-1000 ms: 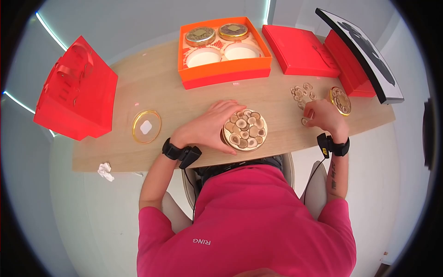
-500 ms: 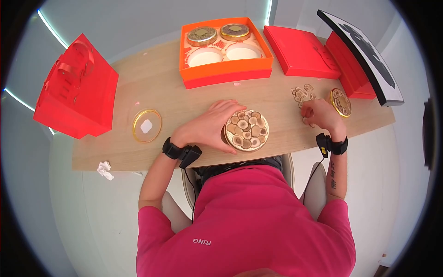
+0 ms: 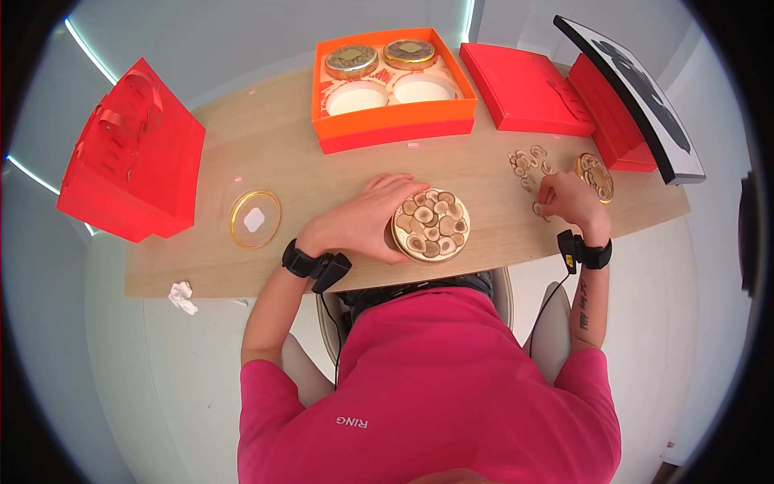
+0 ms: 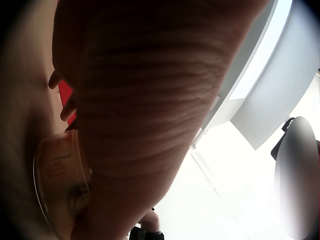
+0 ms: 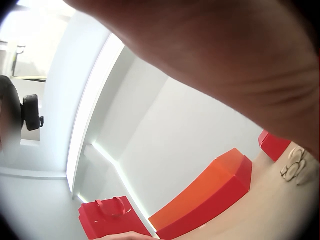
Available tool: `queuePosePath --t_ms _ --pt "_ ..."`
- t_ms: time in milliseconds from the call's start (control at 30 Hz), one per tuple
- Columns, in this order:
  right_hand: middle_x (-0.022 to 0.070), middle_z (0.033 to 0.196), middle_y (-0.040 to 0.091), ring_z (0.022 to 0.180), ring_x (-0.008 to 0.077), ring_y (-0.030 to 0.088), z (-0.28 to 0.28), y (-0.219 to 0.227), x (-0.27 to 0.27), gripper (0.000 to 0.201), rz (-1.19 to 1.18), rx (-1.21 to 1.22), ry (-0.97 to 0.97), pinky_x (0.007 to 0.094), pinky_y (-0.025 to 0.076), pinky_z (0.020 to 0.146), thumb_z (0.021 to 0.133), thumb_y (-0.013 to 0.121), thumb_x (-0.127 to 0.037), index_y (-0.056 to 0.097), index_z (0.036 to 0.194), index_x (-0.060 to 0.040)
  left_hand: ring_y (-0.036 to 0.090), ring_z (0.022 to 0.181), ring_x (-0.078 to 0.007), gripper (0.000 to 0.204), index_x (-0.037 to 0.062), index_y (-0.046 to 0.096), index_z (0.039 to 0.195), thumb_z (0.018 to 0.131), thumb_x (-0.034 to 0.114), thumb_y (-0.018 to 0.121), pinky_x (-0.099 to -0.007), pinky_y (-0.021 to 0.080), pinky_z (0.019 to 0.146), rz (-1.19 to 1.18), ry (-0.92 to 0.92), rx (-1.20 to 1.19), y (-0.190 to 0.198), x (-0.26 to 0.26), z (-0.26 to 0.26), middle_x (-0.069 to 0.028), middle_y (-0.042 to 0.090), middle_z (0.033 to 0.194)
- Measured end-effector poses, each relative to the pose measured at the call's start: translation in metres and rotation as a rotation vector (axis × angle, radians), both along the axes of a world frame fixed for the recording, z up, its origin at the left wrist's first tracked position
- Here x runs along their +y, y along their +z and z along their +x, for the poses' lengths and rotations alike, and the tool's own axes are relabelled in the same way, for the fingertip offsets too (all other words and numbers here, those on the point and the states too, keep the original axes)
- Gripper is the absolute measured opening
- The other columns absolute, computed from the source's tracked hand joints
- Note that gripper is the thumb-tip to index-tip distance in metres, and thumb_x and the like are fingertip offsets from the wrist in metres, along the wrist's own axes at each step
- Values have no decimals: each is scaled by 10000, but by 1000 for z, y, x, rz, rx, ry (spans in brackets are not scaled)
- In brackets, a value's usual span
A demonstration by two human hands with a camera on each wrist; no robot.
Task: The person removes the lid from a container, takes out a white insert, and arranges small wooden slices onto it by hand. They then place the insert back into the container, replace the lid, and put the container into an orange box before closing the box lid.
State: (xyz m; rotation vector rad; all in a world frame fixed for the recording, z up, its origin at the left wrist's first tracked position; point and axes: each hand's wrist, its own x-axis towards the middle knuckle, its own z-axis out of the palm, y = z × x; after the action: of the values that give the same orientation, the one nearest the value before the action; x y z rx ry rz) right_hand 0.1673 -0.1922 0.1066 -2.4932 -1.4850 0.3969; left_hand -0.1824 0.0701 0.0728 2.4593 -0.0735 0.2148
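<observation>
My left hand curls round the side of a round clear container, thumb on the near side and fingers on the far side. Brown-rimmed dried slices fill its top, overlapping each other; in the left wrist view the clear wall of the container shows beside the palm. Off to the right, my right hand is low over the table, fingers bent, pinching a dried slice at the fingertips. Just beyond it lie several loose slices, and a gold-rimmed lid holding more slices is beside the knuckles.
A clear gold-rimmed lid lies at left, near a red gift bag and crumpled tissue. An orange-red box with two round tins stands at the back. Right of it are a red box lid and a leaning framed picture.
My right hand dipped slightly left among the loose slices, then shifted a little right with a slice at its fingertips. The left hand has stayed on the container.
</observation>
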Motion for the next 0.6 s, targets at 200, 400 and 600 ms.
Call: queuePosePath --t_ms 200,400,600 --pt "120 858 794 818 270 785 7 -7 6 163 -5 48 -2 405 592 748 845 868 -90 791 980 -39 437 1589 -405 1120 12 492 1652 683 266 991 -496 376 1331 9 -1 -13 -2 1 0 -204 551 1611" --pt "135 947 803 829 265 772 -29 22 16 152 148 99 97 398 599 761 926 842 -64 759 1046 -20 445 1580 -406 1112 18 501 1640 689 297 1006 -503 376 1329 3 -2 -12 -1 1 1 -201 554 1606" --pt "104 1004 803 886 299 776 -112 50 30 137 405 189 435 401 610 801 969 826 -63 771 1091 -35 458 1567 -404 1126 26 502 1631 685 335 1029 -505 381 1323 11 4 -14 -2 0 1 -196 557 1599"
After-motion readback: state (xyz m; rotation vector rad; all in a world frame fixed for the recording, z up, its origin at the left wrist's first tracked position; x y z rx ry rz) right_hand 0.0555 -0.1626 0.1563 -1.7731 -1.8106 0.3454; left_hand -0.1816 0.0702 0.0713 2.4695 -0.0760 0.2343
